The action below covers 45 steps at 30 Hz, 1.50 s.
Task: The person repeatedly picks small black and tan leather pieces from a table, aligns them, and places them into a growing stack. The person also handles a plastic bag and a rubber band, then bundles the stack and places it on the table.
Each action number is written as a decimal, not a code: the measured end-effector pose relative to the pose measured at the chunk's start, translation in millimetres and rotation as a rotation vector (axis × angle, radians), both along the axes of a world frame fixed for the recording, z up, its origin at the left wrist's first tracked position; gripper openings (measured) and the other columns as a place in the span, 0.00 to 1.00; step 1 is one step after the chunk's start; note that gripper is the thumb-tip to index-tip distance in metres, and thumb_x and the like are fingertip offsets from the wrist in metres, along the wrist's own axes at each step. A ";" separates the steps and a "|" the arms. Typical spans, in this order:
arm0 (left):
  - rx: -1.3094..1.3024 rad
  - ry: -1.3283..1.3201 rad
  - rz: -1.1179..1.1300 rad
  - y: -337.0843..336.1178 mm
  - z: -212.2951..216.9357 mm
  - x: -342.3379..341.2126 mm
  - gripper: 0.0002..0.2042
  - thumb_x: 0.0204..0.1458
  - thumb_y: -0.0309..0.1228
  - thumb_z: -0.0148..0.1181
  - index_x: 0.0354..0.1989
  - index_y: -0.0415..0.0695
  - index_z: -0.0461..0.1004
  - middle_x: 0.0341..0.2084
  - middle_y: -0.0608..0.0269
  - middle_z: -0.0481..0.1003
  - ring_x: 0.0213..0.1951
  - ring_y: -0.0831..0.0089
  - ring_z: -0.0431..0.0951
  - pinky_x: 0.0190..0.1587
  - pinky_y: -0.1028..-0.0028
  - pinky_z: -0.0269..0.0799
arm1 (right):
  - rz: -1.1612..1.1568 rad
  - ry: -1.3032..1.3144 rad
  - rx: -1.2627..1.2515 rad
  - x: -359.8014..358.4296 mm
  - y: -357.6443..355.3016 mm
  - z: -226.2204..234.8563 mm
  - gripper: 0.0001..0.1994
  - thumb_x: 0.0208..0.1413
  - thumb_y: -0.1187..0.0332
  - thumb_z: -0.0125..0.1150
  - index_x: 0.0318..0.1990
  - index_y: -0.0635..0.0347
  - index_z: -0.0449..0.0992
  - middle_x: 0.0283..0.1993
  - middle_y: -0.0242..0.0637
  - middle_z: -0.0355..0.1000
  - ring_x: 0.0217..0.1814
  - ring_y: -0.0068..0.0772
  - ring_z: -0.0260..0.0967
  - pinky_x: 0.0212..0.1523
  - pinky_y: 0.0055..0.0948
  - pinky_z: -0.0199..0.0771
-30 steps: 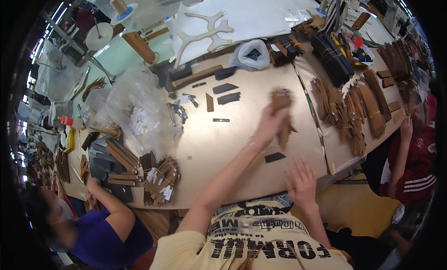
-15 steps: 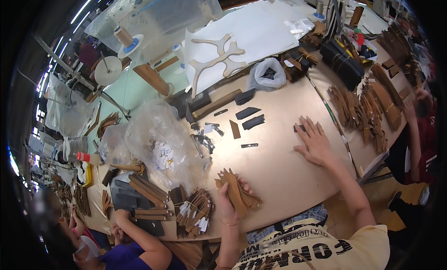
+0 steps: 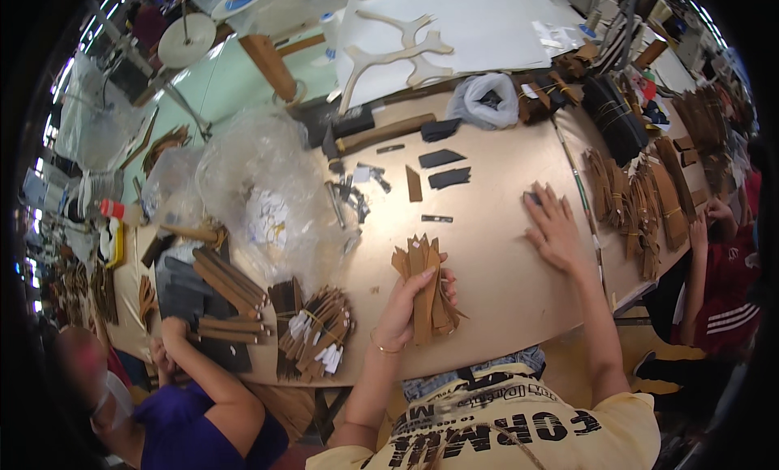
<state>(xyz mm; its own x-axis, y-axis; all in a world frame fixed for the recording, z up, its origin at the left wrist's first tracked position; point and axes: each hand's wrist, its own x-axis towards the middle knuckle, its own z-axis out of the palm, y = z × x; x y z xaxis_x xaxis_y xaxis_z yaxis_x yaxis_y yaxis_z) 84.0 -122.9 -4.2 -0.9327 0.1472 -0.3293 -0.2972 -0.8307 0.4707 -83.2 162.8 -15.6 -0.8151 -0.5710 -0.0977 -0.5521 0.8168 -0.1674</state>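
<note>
Head view: left hand (image 3: 403, 308) closed around a fanned bundle of tan strips (image 3: 423, 285), lifted above the table's (image 3: 495, 259) near edge. Right hand (image 3: 557, 225) open, flat on the table, covering a small dark piece (image 3: 531, 198). Other dark pieces (image 3: 445, 167) lie ungathered; tied bundles (image 3: 318, 332) sit to the left.

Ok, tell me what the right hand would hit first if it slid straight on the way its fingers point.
The right hand lies flat, fingers toward the far edge. Probably the white plastic bag comes first; the black pieces lie slightly left of that line.

Matt tan leather strips (image 3: 423, 287), smooth beige tabletop (image 3: 495, 251), glossy clear plastic bag (image 3: 260, 186).
</note>
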 end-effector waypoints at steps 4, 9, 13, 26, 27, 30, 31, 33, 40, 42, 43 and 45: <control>-0.098 -0.003 0.008 0.6 10.1 5.1 0.24 0.61 0.36 0.47 0.63 0.35 0.61 0.42 0.54 0.74 0.40 0.67 0.77 0.46 0.66 0.77 | 0.038 0.037 0.053 -30.5 4.8 3.9 0.31 0.66 0.48 0.42 0.73 0.50 0.55 0.79 0.42 0.39 0.81 0.47 0.32 0.77 0.47 0.30; -0.019 -0.015 0.020 6.1 17.2 6.8 0.29 0.61 0.42 0.41 0.66 0.34 0.57 0.48 0.48 0.73 0.46 0.63 0.77 0.48 0.63 0.77 | 0.074 0.281 -0.530 -1.5 -36.2 13.4 0.29 0.58 0.63 0.63 0.67 0.53 0.65 0.71 0.46 0.56 0.73 0.47 0.53 0.70 0.44 0.53; 0.021 0.002 -0.086 10.7 15.1 0.5 0.28 0.63 0.42 0.36 0.68 0.38 0.56 0.53 0.49 0.72 0.49 0.61 0.77 0.51 0.61 0.76 | 0.012 -0.344 -0.778 48.3 -65.7 47.7 0.23 0.50 0.69 0.71 0.55 0.60 0.75 0.56 0.43 0.67 0.59 0.42 0.66 0.57 0.35 0.67; -0.168 -0.085 0.299 41.5 16.8 -10.8 0.20 0.68 0.40 0.45 0.62 0.42 0.59 0.35 0.64 0.71 0.39 0.71 0.75 0.47 0.70 0.75 | -0.064 -0.848 -0.840 62.5 -85.7 51.8 0.36 0.52 0.62 0.69 0.68 0.59 0.60 0.65 0.42 0.62 0.65 0.38 0.62 0.65 0.37 0.62; -0.106 -0.081 0.435 43.0 17.4 -14.0 0.20 0.68 0.38 0.47 0.62 0.41 0.58 0.35 0.65 0.70 0.40 0.71 0.75 0.48 0.71 0.74 | -0.135 -1.012 -0.871 68.8 -85.2 47.1 0.36 0.54 0.61 0.68 0.68 0.60 0.60 0.66 0.41 0.61 0.67 0.37 0.60 0.67 0.37 0.60; -0.176 -0.046 0.579 50.2 23.8 -16.4 0.20 0.67 0.36 0.48 0.62 0.40 0.56 0.34 0.65 0.70 0.42 0.72 0.74 0.48 0.71 0.73 | -0.148 -1.380 -1.168 96.4 -94.6 28.4 0.37 0.57 0.54 0.67 0.68 0.65 0.59 0.67 0.43 0.61 0.66 0.37 0.62 0.65 0.36 0.63; -0.231 -0.024 0.553 52.7 26.9 -15.2 0.19 0.67 0.35 0.48 0.62 0.41 0.56 0.34 0.65 0.69 0.41 0.71 0.74 0.47 0.71 0.74 | -0.139 -1.255 -1.184 106.0 -96.6 23.1 0.36 0.58 0.54 0.66 0.67 0.66 0.60 0.62 0.42 0.65 0.64 0.34 0.63 0.64 0.36 0.63; -0.297 -0.010 0.445 50.9 32.7 -11.9 0.19 0.66 0.34 0.49 0.61 0.40 0.58 0.35 0.64 0.70 0.39 0.71 0.75 0.45 0.71 0.75 | -0.147 -1.272 -1.148 113.6 -96.4 14.3 0.34 0.59 0.55 0.66 0.66 0.65 0.62 0.58 0.39 0.67 0.62 0.31 0.64 0.62 0.33 0.64; -0.492 0.006 -0.353 14.5 32.4 -1.2 0.13 0.59 0.30 0.61 0.50 0.39 0.72 0.37 0.65 0.76 0.37 0.77 0.77 0.40 0.75 0.75 | -0.178 -0.949 -1.124 76.0 -64.8 29.8 0.28 0.53 0.63 0.70 0.61 0.60 0.70 0.46 0.28 0.68 0.49 0.21 0.66 0.49 0.23 0.67; -0.646 0.079 -0.621 8.1 26.0 -0.7 0.13 0.58 0.30 0.62 0.49 0.40 0.72 0.37 0.64 0.76 0.37 0.77 0.77 0.39 0.75 0.75 | -0.115 -0.833 -0.997 76.0 -62.4 40.9 0.27 0.46 0.67 0.74 0.57 0.55 0.74 0.45 0.30 0.69 0.43 0.24 0.66 0.45 0.25 0.70; -0.631 0.115 -0.651 9.7 22.5 0.1 0.13 0.58 0.30 0.62 0.50 0.40 0.72 0.38 0.64 0.76 0.37 0.77 0.78 0.39 0.75 0.76 | -0.025 -0.737 -0.899 78.5 -62.9 44.9 0.26 0.46 0.67 0.75 0.55 0.54 0.76 0.44 0.31 0.69 0.42 0.24 0.66 0.43 0.25 0.70; -0.614 0.188 -0.712 11.2 16.9 1.8 0.15 0.58 0.31 0.63 0.50 0.41 0.71 0.39 0.63 0.76 0.37 0.77 0.78 0.38 0.75 0.76 | 0.083 -0.631 -0.821 85.7 -67.5 47.3 0.22 0.45 0.68 0.75 0.51 0.52 0.79 0.45 0.33 0.70 0.39 0.26 0.67 0.40 0.25 0.72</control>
